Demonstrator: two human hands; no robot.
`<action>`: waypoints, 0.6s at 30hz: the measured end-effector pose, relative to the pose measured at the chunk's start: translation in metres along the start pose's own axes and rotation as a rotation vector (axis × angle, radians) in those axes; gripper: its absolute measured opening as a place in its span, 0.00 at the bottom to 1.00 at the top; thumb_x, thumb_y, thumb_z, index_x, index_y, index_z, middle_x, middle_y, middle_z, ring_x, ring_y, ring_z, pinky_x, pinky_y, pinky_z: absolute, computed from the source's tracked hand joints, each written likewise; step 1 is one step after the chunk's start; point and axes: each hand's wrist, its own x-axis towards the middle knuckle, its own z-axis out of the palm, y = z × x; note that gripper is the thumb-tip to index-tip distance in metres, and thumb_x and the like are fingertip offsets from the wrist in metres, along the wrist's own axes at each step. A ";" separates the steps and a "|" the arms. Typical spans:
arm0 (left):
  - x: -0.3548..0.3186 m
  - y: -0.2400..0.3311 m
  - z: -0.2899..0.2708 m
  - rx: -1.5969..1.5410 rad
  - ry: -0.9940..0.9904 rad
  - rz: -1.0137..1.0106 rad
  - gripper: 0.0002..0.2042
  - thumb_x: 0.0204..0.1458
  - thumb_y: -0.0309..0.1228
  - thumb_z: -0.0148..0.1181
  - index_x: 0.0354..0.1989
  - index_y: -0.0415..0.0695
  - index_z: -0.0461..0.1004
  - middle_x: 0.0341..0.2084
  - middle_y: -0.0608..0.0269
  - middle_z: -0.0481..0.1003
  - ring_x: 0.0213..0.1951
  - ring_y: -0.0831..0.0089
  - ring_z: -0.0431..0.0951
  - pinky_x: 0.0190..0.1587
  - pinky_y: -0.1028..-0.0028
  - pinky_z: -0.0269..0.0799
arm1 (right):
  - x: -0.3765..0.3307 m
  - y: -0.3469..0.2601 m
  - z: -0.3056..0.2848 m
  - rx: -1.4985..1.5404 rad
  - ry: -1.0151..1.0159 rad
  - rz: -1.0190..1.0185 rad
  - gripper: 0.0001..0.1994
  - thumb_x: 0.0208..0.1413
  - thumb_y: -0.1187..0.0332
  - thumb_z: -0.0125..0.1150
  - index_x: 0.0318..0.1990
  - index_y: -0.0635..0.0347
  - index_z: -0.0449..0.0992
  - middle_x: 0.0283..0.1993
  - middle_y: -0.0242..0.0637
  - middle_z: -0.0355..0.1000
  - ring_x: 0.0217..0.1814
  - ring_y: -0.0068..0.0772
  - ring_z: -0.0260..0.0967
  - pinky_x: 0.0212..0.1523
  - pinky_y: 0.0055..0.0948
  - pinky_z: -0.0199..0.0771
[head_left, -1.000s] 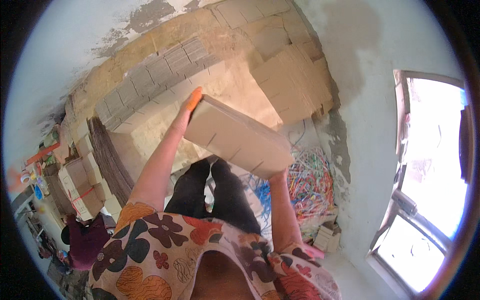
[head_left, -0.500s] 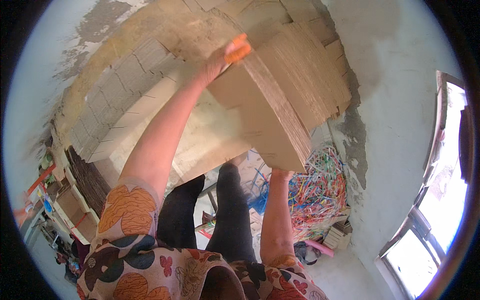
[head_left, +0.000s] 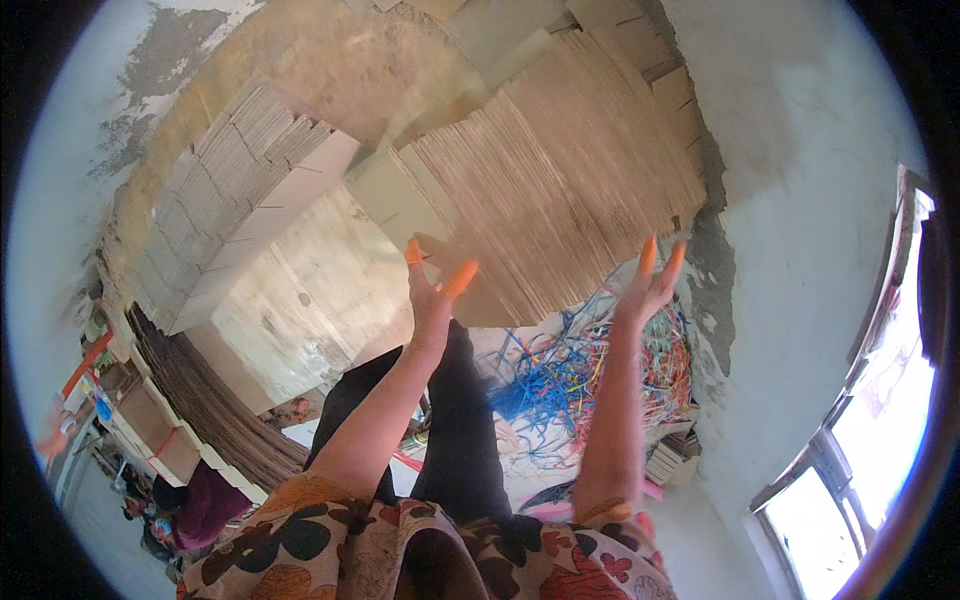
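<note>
A thick row of brown cardboard sheets (head_left: pixel 560 165) stands packed together ahead of me, edges showing. My left hand (head_left: pixel 432 295) is at its near left end, fingers apart, with orange coverings on the thumb and a finger. Whether it touches the nearest sheet I cannot tell. Off the row's lower right corner, my right hand (head_left: pixel 645 288) is raised with fingers spread, also with orange fingertip coverings. Neither hand holds anything.
Another pile of cardboard (head_left: pixel 225 200) lines the left, with a dark stack of sheets (head_left: pixel 215 390) nearer me. A tangle of coloured plastic strips (head_left: pixel 590 385) lies at the right on the floor. A window (head_left: pixel 860 420) is in the right wall.
The bundle of cardboard sheets that both hands held has been let go and now stands in the row. My left hand came nearer and lower; my right hand moved right and up.
</note>
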 end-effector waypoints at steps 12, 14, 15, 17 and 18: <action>0.026 -0.022 -0.052 0.082 0.095 0.104 0.48 0.39 0.29 0.69 0.66 0.42 0.41 0.60 0.53 0.51 0.61 0.66 0.52 0.61 0.66 0.53 | 0.161 -0.049 0.070 -0.273 -0.932 -0.019 0.27 0.48 0.45 0.60 0.51 0.54 0.74 0.45 0.45 0.74 0.49 0.38 0.70 0.48 0.30 0.67; 0.022 -0.014 -0.037 0.087 0.024 0.103 0.49 0.38 0.29 0.70 0.66 0.43 0.40 0.60 0.53 0.51 0.60 0.65 0.54 0.59 0.67 0.56 | 0.118 -0.054 0.056 -0.229 -0.868 -0.183 0.23 0.52 0.50 0.58 0.50 0.55 0.74 0.42 0.46 0.75 0.45 0.35 0.72 0.47 0.29 0.68; 0.016 -0.005 -0.025 0.085 -0.005 0.082 0.50 0.37 0.29 0.70 0.66 0.43 0.40 0.60 0.53 0.52 0.59 0.64 0.55 0.59 0.67 0.57 | 0.104 -0.036 0.056 -0.112 -0.829 -0.218 0.21 0.53 0.53 0.58 0.50 0.56 0.74 0.43 0.48 0.74 0.45 0.35 0.71 0.48 0.29 0.67; 0.013 0.002 -0.014 0.044 -0.040 0.088 0.51 0.36 0.29 0.71 0.67 0.44 0.39 0.59 0.53 0.52 0.58 0.63 0.57 0.57 0.66 0.60 | 0.103 -0.035 0.056 -0.069 -0.882 -0.172 0.21 0.54 0.56 0.56 0.51 0.59 0.73 0.44 0.47 0.74 0.45 0.36 0.71 0.49 0.29 0.67; 0.014 0.003 -0.011 0.067 -0.060 0.087 0.51 0.36 0.29 0.71 0.67 0.44 0.39 0.59 0.53 0.53 0.58 0.63 0.57 0.56 0.66 0.62 | 0.102 -0.035 0.056 -0.045 -0.908 -0.151 0.21 0.55 0.57 0.56 0.51 0.61 0.73 0.44 0.46 0.74 0.45 0.36 0.71 0.49 0.29 0.66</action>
